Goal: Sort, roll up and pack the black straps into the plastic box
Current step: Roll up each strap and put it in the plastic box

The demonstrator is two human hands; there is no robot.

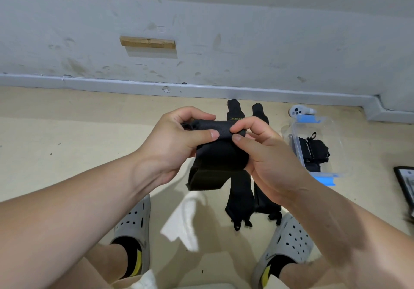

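Both hands are raised over the floor with one black strap (215,156) held between them. The left hand (177,141) grips the strap's rolled upper end, with the thumb laid across the front and the fingers curled over the top. The right hand (266,156) pinches the same roll from the other side between thumb and forefinger, and its other fingers curl round the bundle. A loose flap of the strap hangs below the hands.

Two more straps lie flat on the beige floor (67,143) behind the hands, side by side and running toward the wall. The left floor strap (239,190) has yellow lettering near its far end that reads "XUEYIN", with the rest hidden by the right forefinger. The right floor strap (265,197) lies just beside it.

To the right stands the clear plastic box (338,145), with blue latches at its near and far ends. It holds what looks like two or more rolled straps (313,150), one bearing pale markings too blurred to read. A white controller (299,111) lies just beyond the box. A white sheet (183,219) lies between the grey perforated clogs (134,219)
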